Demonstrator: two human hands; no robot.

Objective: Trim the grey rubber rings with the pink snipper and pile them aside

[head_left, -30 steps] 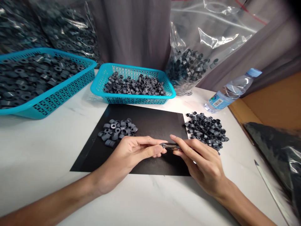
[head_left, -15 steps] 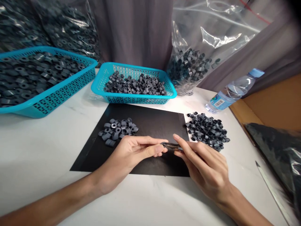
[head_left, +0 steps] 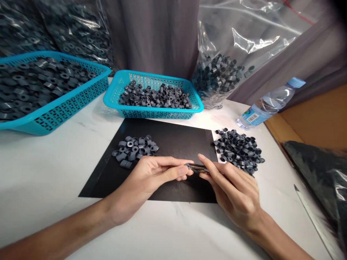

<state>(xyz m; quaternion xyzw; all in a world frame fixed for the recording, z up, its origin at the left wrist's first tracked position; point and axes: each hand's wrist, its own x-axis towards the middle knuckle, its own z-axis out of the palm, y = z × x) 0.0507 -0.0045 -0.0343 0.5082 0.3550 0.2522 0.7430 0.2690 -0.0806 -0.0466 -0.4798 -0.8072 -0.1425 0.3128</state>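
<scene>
Although the bottle [head_left: 275, 101] in the head view bore a blue label [head_left: 252, 116] with a barcode, its lettering was too small to read. Grey rings [head_left: 48, 81] filled the large basket [head_left: 73, 101] at left; the small basket [head_left: 159, 114] beside it held more. Both were turquoise plastic, pierced like lattice. Others lay low in the clear bag [head_left: 217, 39] behind and crowded the shiny bags [head_left: 81, 32] at far left. Above the smooth black mat [head_left: 184, 141], the left hand [head_left: 154, 177] pinched a small grey piece [head_left: 188, 165], mostly hidden, while the right hand [head_left: 235, 191] pinched a thin tool [head_left: 197, 167] with a metallic edge, its tip at the piece. One pile [head_left: 135, 148] of short hollow cylinders lay on the mat beyond the left hand; a larger pile [head_left: 240, 150] sat on the white veined table [head_left: 35, 173], reaching the mat's right edge.
</scene>
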